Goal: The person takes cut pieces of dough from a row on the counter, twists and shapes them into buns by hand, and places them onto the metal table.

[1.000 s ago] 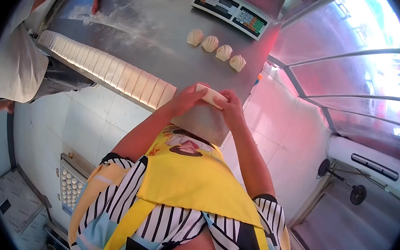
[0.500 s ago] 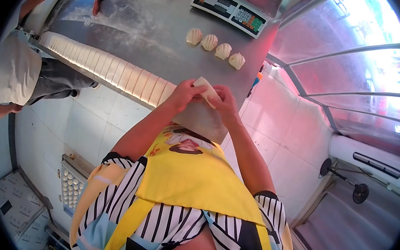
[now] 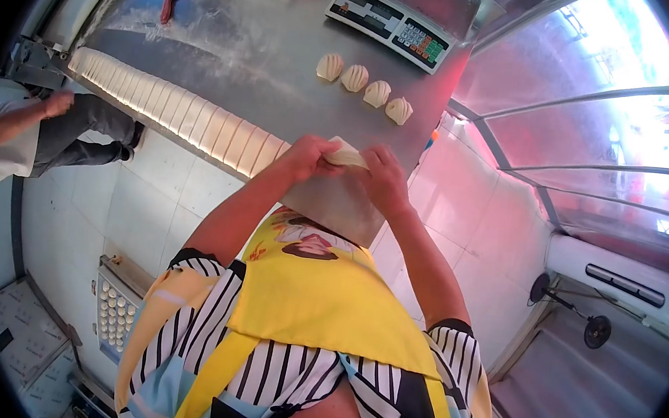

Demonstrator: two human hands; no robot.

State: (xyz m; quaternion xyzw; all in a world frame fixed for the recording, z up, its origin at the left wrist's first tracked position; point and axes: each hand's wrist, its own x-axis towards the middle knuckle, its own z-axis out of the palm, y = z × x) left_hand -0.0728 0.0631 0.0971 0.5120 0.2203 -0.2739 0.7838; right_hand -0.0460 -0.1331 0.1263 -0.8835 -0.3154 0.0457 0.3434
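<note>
"What are we holding?"

"A small, pale, folded piece of dough [image 3: 346,155], gripped in both our hands. Our left hand [image 3: 309,157] pinches one end, and our right hand [image 3: 385,179] has its fingers bent over the other. We cannot make out the right thumb clearly."

"And where is that dough?"

"Above the near corner of the grey metal tabletop [image 3: 244,58], in front of our bright yellow apron [image 3: 325,320]. We cannot tell whether it touches the surface."

"What lies near our left hand?"

"The end of a long row of cream-coloured, rectangular dough slices [image 3: 172,111], set side by side along the tabletop's edge."

"Beyond our hands?"

"We have four pale, ridged dough rolls [image 3: 355,78] in a slanting line, apart from one another. Behind them stands a white digital scale with black panels [image 3: 390,24]."

"Anything farther left?"

"We see a flat scraper with a red handle [image 3: 166,10] lying on the tabletop, and another person in a light top and dark trousers [image 3: 14,145] by the far left end."
</note>
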